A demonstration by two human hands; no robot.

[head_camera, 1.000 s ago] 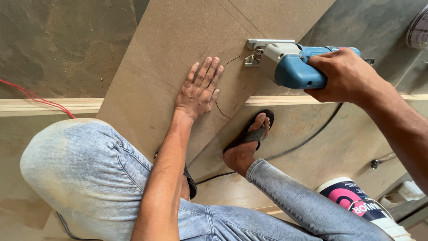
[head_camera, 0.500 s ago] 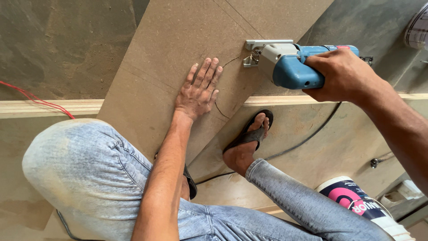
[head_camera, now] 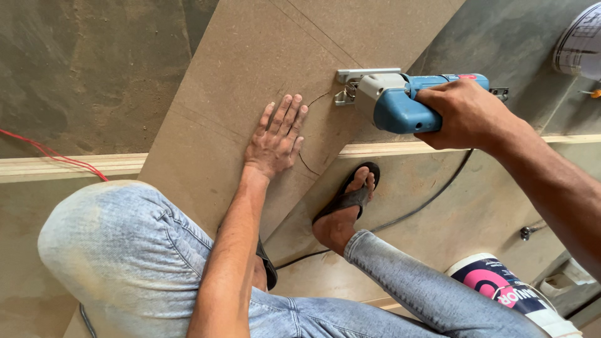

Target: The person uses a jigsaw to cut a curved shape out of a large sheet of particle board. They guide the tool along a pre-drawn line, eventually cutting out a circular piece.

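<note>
My left hand (head_camera: pixel 277 138) lies flat, fingers spread, pressing on a large brown fibreboard panel (head_camera: pixel 250 69) that rests tilted over a pale wooden beam (head_camera: pixel 75 166). My right hand (head_camera: pixel 466 114) grips the blue body of a jigsaw (head_camera: pixel 400 100), whose grey metal base plate (head_camera: pixel 366 75) sits on the panel. A thin curved cut line (head_camera: pixel 307 164) runs in the board from the saw's front round past my left fingertips. My left knee in faded jeans (head_camera: pixel 119 250) is bent low beside the board.
My foot in a black flip-flop (head_camera: pixel 347 200) stands on the board below the panel. The saw's black cord (head_camera: pixel 432 200) trails across the floor. A white and pink paint bucket (head_camera: pixel 501 288) stands at lower right. Red wire (head_camera: pixel 50 153) runs at left. Grey concrete floor surrounds.
Almost nothing differs; the jigsaw and my right hand have crept very slightly along the curved line while my left hand stays put on the panel.
</note>
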